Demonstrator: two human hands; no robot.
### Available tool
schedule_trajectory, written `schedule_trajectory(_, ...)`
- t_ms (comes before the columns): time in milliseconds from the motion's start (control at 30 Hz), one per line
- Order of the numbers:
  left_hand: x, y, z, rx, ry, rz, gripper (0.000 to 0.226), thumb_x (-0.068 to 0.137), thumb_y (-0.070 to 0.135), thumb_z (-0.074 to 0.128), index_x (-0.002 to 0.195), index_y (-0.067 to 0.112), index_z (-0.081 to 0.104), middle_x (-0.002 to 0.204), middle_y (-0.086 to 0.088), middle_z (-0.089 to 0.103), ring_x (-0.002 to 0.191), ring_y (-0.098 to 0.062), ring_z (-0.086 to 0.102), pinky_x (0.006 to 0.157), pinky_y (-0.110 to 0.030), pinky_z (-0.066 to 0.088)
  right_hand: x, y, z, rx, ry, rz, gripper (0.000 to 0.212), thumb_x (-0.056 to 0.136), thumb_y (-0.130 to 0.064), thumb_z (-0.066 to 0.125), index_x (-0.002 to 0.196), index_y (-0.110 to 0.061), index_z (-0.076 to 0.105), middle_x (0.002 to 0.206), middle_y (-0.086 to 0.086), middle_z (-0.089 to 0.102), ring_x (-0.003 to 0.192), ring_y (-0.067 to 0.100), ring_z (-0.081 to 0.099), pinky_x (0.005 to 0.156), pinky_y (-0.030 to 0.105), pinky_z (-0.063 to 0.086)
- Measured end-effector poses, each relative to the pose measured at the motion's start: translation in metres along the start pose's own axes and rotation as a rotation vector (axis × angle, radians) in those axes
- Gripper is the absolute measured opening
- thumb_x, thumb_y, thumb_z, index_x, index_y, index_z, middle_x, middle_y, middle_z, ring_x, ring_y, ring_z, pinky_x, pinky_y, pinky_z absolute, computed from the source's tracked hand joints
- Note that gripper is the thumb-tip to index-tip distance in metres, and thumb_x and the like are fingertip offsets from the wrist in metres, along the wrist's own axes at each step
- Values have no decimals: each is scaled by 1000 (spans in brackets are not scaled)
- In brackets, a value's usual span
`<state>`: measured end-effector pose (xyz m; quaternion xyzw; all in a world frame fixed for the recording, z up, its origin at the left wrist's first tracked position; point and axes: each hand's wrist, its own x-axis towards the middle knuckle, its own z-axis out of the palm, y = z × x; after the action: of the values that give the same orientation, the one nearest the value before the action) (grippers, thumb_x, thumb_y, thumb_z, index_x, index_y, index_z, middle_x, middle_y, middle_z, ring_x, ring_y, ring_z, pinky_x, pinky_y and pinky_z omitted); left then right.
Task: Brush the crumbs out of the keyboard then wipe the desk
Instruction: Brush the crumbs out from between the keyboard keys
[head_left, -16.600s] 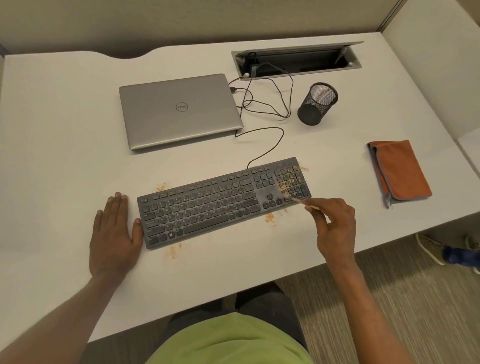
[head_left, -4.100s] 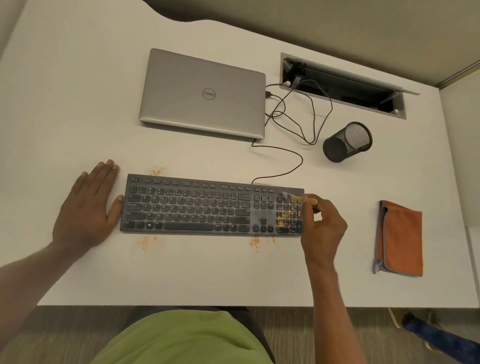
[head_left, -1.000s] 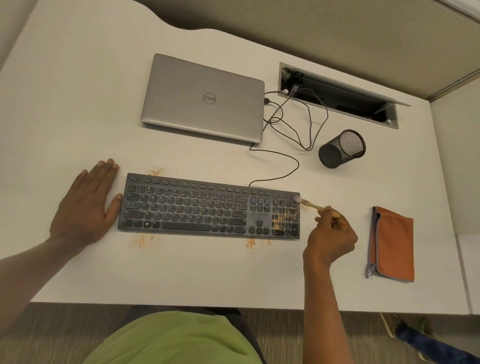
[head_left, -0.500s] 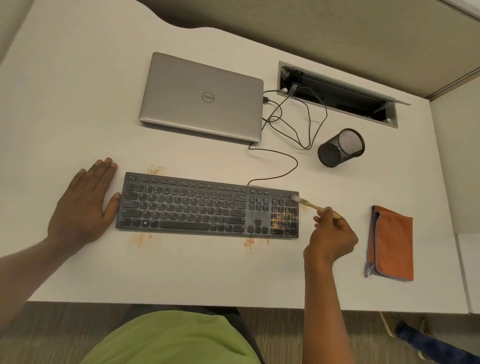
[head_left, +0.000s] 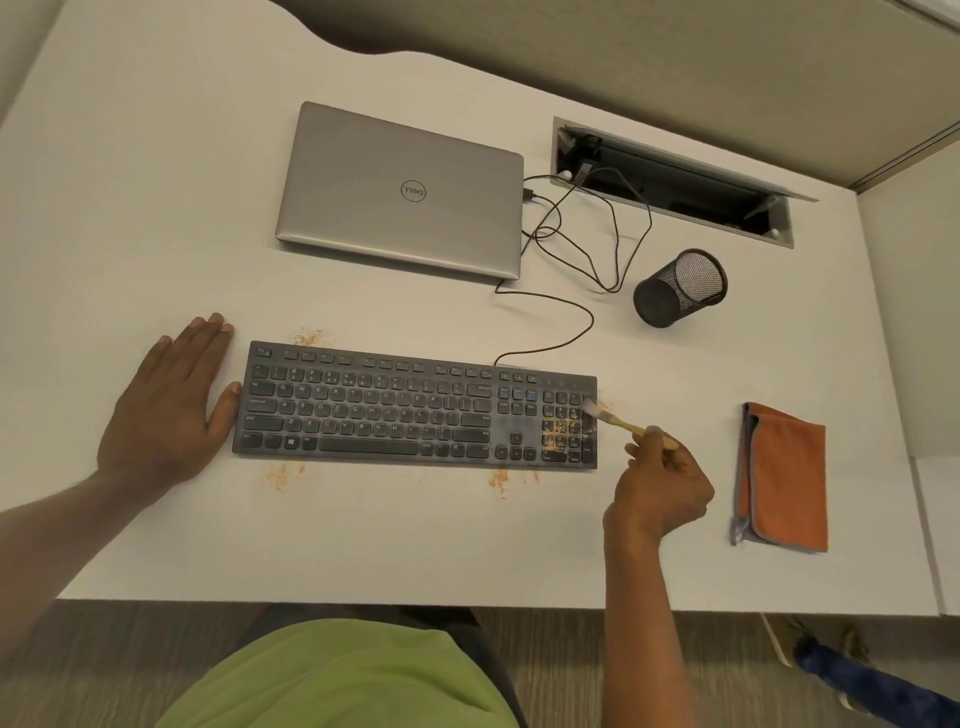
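Flat black wired keyboard (head_left: 395, 410) lies across the middle of the white table (head_left: 156, 197), with orange crumbs (head_left: 563, 431) on its number pad and more on the table along its near and far edges. Left hand (head_left: 166, 405) lies flat, fingers straight, thumb against the keyboard's left end. Right hand (head_left: 660, 488) pinches a small wooden-handled brush (head_left: 621, 421), bristles at the keyboard's right edge; folded orange cloth (head_left: 787, 478) lies further right.

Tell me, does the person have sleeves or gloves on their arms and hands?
No. The left arm and right arm are bare, no sleeves in view. The left hand and right hand have no gloves, watch or rings that show. The shirt is light green.
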<state>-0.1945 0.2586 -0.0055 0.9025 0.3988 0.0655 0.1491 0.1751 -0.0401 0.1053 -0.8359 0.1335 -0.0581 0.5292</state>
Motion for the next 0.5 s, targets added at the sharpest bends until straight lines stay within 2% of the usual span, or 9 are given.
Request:
schedule_trajectory(67,0,-1,1,0,2,-3,72,107,45,27,170,11,23,176,-4,22,165,-18,15,135,-38,6,-2,5,-6,-54,-1,-27,11,93,-15,71,83,-15,75,71,3,73,66,22,74,62,23,57)
schedule_trajectory(100,0,-1,1,-1,1,-4,72,107,45,27,170,11,22,176,-3,21,165,-18,15,135,-37,5,-3,8,-11,-95,-1,-51,13,93,-15,71,80,-16,75,69,3,72,66,23,73,60,23,55)
schedule_trajectory(200,0,-2,2,5,-2,1,72,107,46,26,170,11,21,176,-3,20,165,-18,14,135,-38,5,-3,17,-22,-184,14,-86,15,89,-18,71,74,-18,73,65,7,69,65,28,69,64,39,58)
schedule_trajectory(267,0,-3,2,8,2,5,72,107,46,26,170,11,21,176,-3,20,165,-18,15,135,-39,6,-2,16,-24,-150,35,-81,13,88,-19,72,78,-13,76,67,8,70,66,28,68,66,40,59)
schedule_trajectory(400,0,-2,2,3,15,3,72,107,45,27,170,10,23,176,-3,22,164,-17,15,135,-37,5,-8,0,-13,12,1,-55,11,94,-18,72,88,-12,79,72,1,74,66,18,71,65,30,57)
schedule_trajectory(500,-1,-1,2,1,21,13,72,107,44,28,170,9,23,176,-4,22,164,-18,16,135,-41,9,-14,-3,2,43,-46,-13,12,95,-17,72,84,-16,79,71,-3,75,68,20,74,70,35,61)
